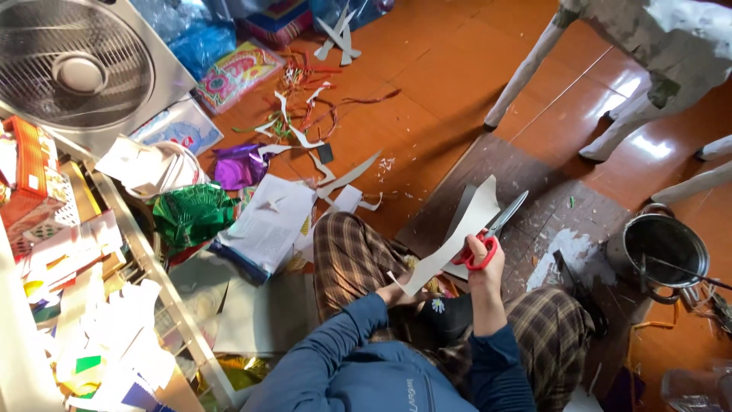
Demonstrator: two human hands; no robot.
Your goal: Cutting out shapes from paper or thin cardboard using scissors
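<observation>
- The left hand [393, 292] is mostly hidden behind the lower end of the cardboard piece [457, 236]; it grips that end, but its fingers cannot be made out.
- The right hand [488, 263] is closed through the red handles of one pair of scissors [499, 229], whose grey blades point up and to the right, right beside the cardboard's edge; whether they bite into it is hard to tell.
- The cardboard piece is a long, flat, pale grey strip with a wavy outline, held slanted above the lap between the two hands.
- The legs wear brown plaid trousers [351, 259], the arms blue sleeves; the lower body is cut off by the frame edge.
- A worn dark mat [557, 206] with white smears and scraps lies on the glossy orange floor [435, 69].
- One round metal pot [663, 248] stands at the mat's right edge, its contents dark and unreadable.
- A papier-mâché figure [648, 46], rough and whitish, is cut off at the top; four pale legs show.
- One box fan [72, 69], with a round grille, sits at upper left, partly out of frame.
- Crumpled foil lies near the left knee: one green sheet [191, 214], one purple sheet [236, 166].
- Thin paper offcuts [305, 114], white and red, are scattered beyond, too many and tangled to count.
- A wire shelf [69, 252] on the left is heaped with coloured paper, hard to separate.
</observation>
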